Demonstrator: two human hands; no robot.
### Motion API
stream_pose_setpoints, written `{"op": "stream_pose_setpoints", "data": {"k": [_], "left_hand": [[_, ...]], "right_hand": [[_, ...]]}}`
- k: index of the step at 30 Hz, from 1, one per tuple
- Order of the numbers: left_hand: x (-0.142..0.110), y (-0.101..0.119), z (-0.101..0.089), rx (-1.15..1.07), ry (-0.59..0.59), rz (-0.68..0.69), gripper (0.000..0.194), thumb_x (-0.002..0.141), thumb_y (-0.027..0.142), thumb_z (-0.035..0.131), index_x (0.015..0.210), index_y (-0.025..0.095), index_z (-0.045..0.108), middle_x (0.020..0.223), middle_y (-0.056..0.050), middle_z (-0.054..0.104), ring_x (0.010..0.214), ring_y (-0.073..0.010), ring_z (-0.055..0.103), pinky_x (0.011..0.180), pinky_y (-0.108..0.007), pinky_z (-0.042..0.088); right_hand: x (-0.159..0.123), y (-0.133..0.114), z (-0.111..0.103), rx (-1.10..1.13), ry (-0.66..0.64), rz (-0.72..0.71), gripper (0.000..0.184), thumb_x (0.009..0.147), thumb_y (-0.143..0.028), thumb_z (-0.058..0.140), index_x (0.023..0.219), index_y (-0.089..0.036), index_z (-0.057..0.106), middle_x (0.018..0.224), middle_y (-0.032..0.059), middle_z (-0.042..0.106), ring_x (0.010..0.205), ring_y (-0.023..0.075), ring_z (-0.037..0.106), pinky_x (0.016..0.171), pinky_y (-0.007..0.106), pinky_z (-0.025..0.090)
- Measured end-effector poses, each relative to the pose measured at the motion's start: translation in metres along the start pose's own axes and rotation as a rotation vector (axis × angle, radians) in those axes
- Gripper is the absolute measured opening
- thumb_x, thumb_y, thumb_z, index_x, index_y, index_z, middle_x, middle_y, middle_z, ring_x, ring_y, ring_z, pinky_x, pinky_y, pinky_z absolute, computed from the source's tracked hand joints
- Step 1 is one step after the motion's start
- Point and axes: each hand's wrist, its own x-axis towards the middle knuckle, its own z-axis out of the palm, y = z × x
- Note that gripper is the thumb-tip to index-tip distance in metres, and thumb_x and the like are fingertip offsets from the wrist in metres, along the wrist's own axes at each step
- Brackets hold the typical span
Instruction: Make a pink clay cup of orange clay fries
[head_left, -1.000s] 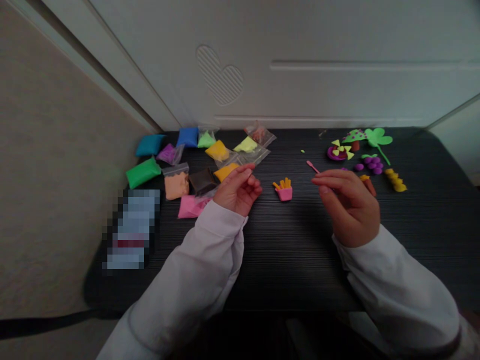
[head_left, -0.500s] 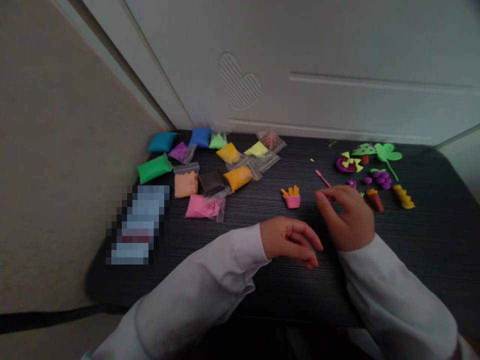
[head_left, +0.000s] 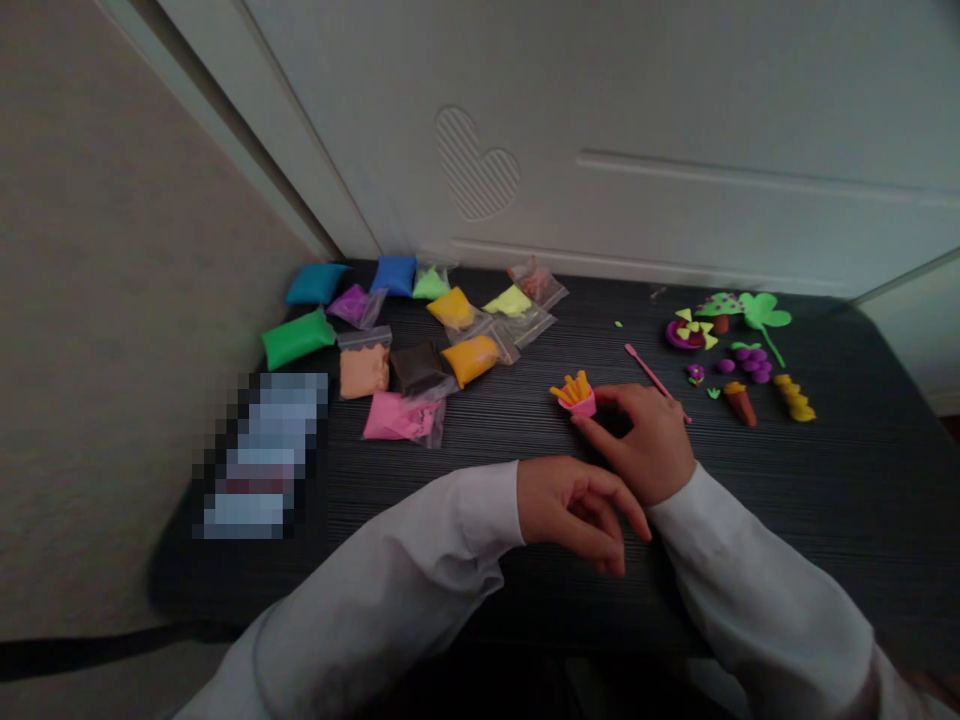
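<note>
While the right hand (head_left: 649, 442) pinches the fries cup (head_left: 578, 402) between thumb and fingers, the left hand (head_left: 571, 507), just nearer the body than that grip, has loosely spread fingers; a stick (head_left: 651, 376) lies just beyond the grip.

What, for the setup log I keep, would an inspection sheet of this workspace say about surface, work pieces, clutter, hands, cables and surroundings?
Surface: dark, finely ribbed tabletop.
Work pieces: pink cup holding orange-yellow sticks.
Clutter: coloured packets at left, beside a pixelated rectangle; pink stick beyond the right hand; green clover shape and purple ball cluster among small models at right.
Hands: left hand loosely curled, nothing visible in it; right hand's thumb and finger at the cup, apparently pinching it.
Cables: no clear cable; dark band at lower left, kind unclear.
Surroundings: pale panel with heart relief behind; beige wall at left.
</note>
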Motion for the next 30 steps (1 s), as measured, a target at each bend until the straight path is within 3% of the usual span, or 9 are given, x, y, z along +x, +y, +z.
{"op": "stream_pose_setpoints", "data": {"k": [7, 15, 20, 26, 30], "left_hand": [[0.0014, -0.003, -0.0018, -0.001, 0.024, 0.036, 0.03, 0.063, 0.029, 0.069, 0.089, 0.017, 0.06, 0.063, 0.001, 0.064, 0.057, -0.0068, 0.057, 0.057, -0.018, 0.043], [0.0017, -0.0005, -0.0021, 0.044, 0.115, 0.009, 0.03, 0.056, 0.019, 0.073, 0.084, 0.017, 0.062, 0.065, 0.002, 0.064, 0.056, -0.0055, 0.056, 0.052, -0.015, 0.041], [0.0009, 0.0012, -0.0021, 0.022, 0.111, 0.048, 0.022, 0.064, 0.026, 0.067, 0.083, 0.016, 0.062, 0.067, -0.001, 0.066, 0.059, -0.0078, 0.06, 0.058, -0.019, 0.044], [0.0019, -0.0037, -0.0041, 0.03, 0.065, 0.089, 0.027, 0.068, 0.031, 0.064, 0.091, 0.017, 0.061, 0.076, -0.004, 0.068, 0.066, -0.01, 0.062, 0.059, -0.02, 0.043], [0.0032, -0.0044, -0.0056, 0.036, 0.074, 0.093, 0.027, 0.068, 0.03, 0.064, 0.091, 0.017, 0.061, 0.075, -0.004, 0.068, 0.065, -0.0099, 0.062, 0.058, -0.019, 0.043]], "right_hand": [[-0.0007, -0.0019, -0.0073, 0.151, 0.195, 0.03, 0.027, 0.068, -0.038, 0.062, 0.088, -0.02, 0.056, 0.079, 0.0017, 0.061, 0.068, 0.0167, 0.054, 0.067, 0.034, 0.04], [0.0017, 0.0023, -0.0056, 0.363, 0.268, 0.167, 0.028, 0.064, -0.04, 0.065, 0.081, -0.021, 0.053, 0.071, -0.0022, 0.054, 0.065, 0.0139, 0.052, 0.064, 0.031, 0.041], [0.0023, 0.002, -0.0067, 0.329, 0.175, 0.099, 0.028, 0.066, -0.041, 0.063, 0.084, -0.02, 0.055, 0.075, 0.0001, 0.058, 0.068, 0.0151, 0.054, 0.068, 0.032, 0.042], [0.0022, 0.0014, -0.0024, 0.125, 0.019, 0.06, 0.032, 0.067, -0.047, 0.06, 0.082, -0.019, 0.061, 0.084, 0.0046, 0.064, 0.083, 0.0213, 0.056, 0.077, 0.039, 0.04], [0.0018, 0.0008, -0.0009, 0.047, -0.006, 0.041, 0.032, 0.069, -0.049, 0.056, 0.078, -0.019, 0.062, 0.086, 0.0054, 0.063, 0.087, 0.0223, 0.055, 0.079, 0.04, 0.037]]}}
